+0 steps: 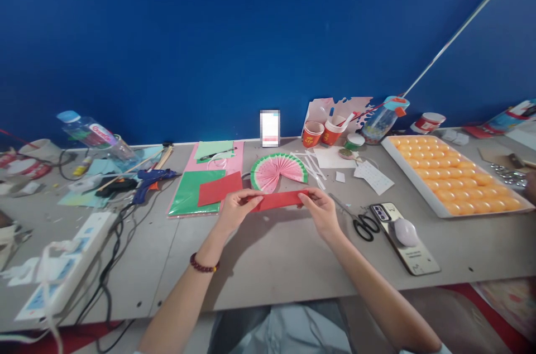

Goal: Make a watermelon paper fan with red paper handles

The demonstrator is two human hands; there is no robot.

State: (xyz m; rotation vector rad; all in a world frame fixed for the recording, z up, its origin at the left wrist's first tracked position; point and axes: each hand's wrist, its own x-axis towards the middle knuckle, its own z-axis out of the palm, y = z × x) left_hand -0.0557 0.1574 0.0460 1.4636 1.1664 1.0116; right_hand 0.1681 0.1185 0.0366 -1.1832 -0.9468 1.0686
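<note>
A narrow strip of red paper (280, 201) is stretched level between my two hands, above the table's front half. My left hand (239, 210) pinches its left end between thumb and fingers. At the other end, my right hand (321, 212) grips it the same way. Just behind the strip lies a pleated paper fan (274, 170) coloured like watermelon, pink with a green rim. Another piece of red paper (218, 189) rests on a green sheet (190, 197) to the left of my left hand. Black-handled scissors (365, 225) lie right of my right hand.
A phone (422, 256) with a white mouse-shaped object (405, 232) on it lies at right, near a tray of orange balls (456, 175). Paper cups (313, 134) stand at the back. Leftward are a blue glue gun (146, 183), a power strip (69, 264), cables and a bottle (94, 133).
</note>
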